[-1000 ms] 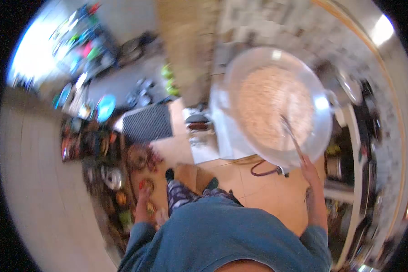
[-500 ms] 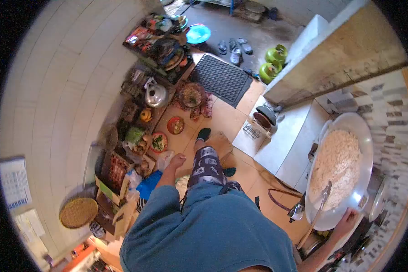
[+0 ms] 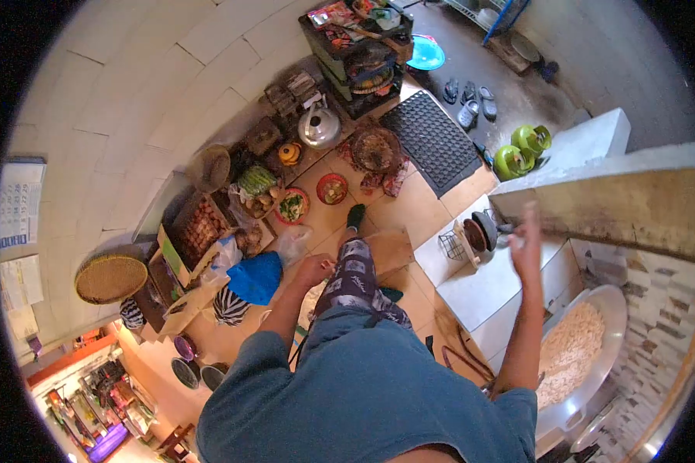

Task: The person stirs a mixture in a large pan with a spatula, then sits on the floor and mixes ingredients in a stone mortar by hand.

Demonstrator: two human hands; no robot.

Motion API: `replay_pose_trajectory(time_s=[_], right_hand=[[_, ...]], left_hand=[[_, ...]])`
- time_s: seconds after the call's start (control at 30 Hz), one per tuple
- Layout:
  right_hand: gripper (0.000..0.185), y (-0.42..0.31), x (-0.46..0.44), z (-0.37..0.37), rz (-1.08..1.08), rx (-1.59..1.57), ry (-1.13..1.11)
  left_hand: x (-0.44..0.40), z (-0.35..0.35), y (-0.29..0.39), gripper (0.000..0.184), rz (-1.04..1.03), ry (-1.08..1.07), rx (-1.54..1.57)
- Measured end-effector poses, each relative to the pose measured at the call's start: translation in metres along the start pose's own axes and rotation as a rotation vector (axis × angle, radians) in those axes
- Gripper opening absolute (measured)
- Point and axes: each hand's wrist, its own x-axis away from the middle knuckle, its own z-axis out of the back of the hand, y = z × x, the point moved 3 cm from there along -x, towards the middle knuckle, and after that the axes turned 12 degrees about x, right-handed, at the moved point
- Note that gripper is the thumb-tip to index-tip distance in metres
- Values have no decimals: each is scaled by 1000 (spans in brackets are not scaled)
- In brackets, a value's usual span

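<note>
My right hand (image 3: 527, 243) is raised over the white tiled ledge, empty, fingers apart and slightly blurred. My right forearm partly covers a large metal wok (image 3: 622, 320) holding a heap of pale, crumbly food (image 3: 571, 355). My left hand (image 3: 316, 270) hangs beside my left thigh with its fingers curled in and nothing visible in them. Near it lie a clear plastic bag (image 3: 292, 243) and a blue bag (image 3: 255, 278). Two red bowls of food, one with chopped greens (image 3: 292, 207) and one with pale pieces (image 3: 332, 189), rest on the floor ahead.
A silver kettle (image 3: 319, 127), a crate of reddish bulbs (image 3: 202, 228) and a woven tray (image 3: 110, 279) line the left wall. A black mat (image 3: 432, 143) lies at the doorway. Green gas cylinders (image 3: 512, 162) stand past the low wall. A stone mortar (image 3: 479, 231) sits on the ledge.
My right hand has left the wok's rim and risen forward over the ledge. My left hand stays low and curled. The view has turned left, bringing another room into sight at the lower left.
</note>
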Motion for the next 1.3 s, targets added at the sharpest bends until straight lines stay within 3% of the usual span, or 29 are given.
replay_pose_trajectory(time_s=[0.03, 0.07, 0.13, 0.17, 0.23, 0.3, 0.4, 0.47, 0.5, 0.6, 0.63, 0.73, 0.77, 0.83, 0.93, 1.03, 1.17, 1.2, 1.27, 1.3], right_hand=[[41, 4, 0, -34, -92, -55, -217], [17, 16, 8, -78, -150, -195, -299], [35, -13, 19, -106, 10, 199, -402], [41, -29, 22, -112, 53, 246, -465], [33, -4, 53, -160, 35, 302, -681], [19, 49, 111, -208, -261, 97, -737], [23, 10, 124, -192, -353, 116, -1062], [19, -2, 125, -200, -754, -268, -1052], [18, -4, 124, -205, -952, -463, -1027], [15, -52, 37, -176, -679, -437, -1006], [21, -41, 38, -189, -679, -573, -1005], [25, -105, -29, -153, -850, -921, -1434], [28, -110, -33, -153, -755, -996, -1565], [28, -99, -27, -170, -742, -870, -1601], [41, -93, -73, -194, -617, -760, -1674], [47, -75, -79, -237, -531, -794, -1846], [56, -66, -155, -271, -483, -466, -2177], [58, -64, -163, -271, -470, -395, -2271], [60, -74, -194, -260, -474, -330, -2310], [60, -69, -195, -257, -442, -325, -2324]], left_hand=[[-11, 2, 0, 21, 3, -47, -35], [-23, 4, 0, 22, 5, -92, -69], [-52, 7, -5, 24, 6, -164, -116], [-68, 5, -14, 25, 8, -191, -137], [-97, 9, -32, 28, 45, -296, -94], [-116, 20, -33, 29, 59, -438, -53], [-145, 59, -21, 27, 9, -640, -144], [-168, 72, -19, 28, -8, -797, -166], [-170, 79, -19, 23, 228, -780, 46], [-190, 65, -49, 19, 93, -855, -235], [-194, 66, -52, 14, 134, -836, -232], [-210, 49, -106, 13, 111, -1073, -241], [-210, 56, -91, 13, 166, -1107, -154], [-202, 78, -61, 14, 285, -1160, 31], [-179, 28, -114, 17, 575, -1159, 537], [-164, 51, -60, 18, 343, -983, 313], [-166, 33, -18, 17, 531, -698, 437], [-171, 32, -5, 19, 529, -775, 348], [-186, 32, 48, 23, 434, -815, 462], [-191, 37, 74, 20, 490, -838, 437]])
